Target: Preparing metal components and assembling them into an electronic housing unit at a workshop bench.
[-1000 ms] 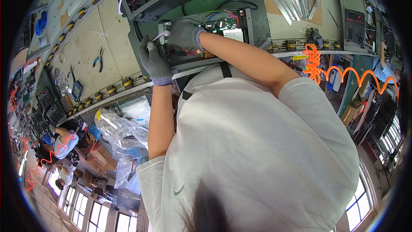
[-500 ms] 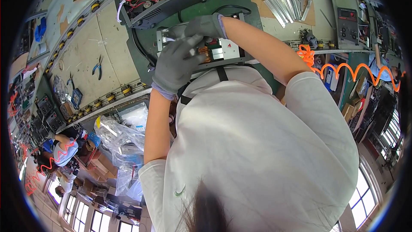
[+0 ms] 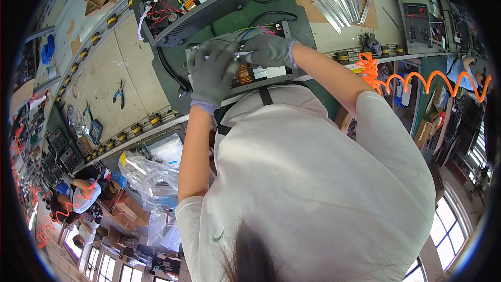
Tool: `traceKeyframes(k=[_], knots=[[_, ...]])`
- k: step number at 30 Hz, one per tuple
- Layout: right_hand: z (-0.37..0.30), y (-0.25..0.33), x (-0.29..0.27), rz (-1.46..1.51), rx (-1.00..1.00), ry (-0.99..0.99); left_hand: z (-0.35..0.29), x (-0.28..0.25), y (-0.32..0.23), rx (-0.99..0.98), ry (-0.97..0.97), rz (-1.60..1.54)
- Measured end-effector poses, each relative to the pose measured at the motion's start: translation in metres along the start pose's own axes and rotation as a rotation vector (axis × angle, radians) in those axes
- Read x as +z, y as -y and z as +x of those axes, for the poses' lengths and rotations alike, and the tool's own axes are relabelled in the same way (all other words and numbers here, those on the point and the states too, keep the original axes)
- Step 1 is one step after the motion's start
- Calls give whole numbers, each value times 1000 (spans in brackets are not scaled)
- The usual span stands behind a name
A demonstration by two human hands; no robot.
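Both my hands wear grey knit gloves and work over an open dark metal chassis [image 3: 237, 90] close to my body. Inside it I see a copper coil [image 3: 243, 74] and part of a white block [image 3: 275, 71]. My left hand [image 3: 214, 70] covers the chassis's left part, its fingers smeared by motion. From the right, my right hand [image 3: 267, 52] reaches over the middle with its fingers drawn together. A small pale piece shows near its fingertips, too unclear to name. Coloured wires [image 3: 255, 30] run behind the right hand.
A second open chassis [image 3: 201, 19] with red wires stands behind on the green board [image 3: 229, 17]. Metal strips [image 3: 339, 8] lie on cardboard at the back right. Pliers [image 3: 119, 94] rest on the left. An orange coiled hose [image 3: 412, 79] hangs at the right.
My right hand has shifted right and nearer to me, uncovering coloured wires at the chassis's back. My left hand has turned more upright, its fingers now blurred.
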State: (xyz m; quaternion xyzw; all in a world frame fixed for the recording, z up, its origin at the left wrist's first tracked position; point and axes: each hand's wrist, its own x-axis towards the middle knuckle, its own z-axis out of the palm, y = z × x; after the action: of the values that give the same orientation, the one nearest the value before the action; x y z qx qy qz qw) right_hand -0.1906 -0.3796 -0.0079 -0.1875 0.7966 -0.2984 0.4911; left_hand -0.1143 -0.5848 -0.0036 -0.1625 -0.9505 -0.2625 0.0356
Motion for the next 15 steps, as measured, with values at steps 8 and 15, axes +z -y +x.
traceKeyframes(k=[8,15], knots=[[-6,-5,18,381,-51,-108,7,12,3,-107,85,-216],[-9,-19,32,448,-91,-205,16,11,7,-238,228,-350]])
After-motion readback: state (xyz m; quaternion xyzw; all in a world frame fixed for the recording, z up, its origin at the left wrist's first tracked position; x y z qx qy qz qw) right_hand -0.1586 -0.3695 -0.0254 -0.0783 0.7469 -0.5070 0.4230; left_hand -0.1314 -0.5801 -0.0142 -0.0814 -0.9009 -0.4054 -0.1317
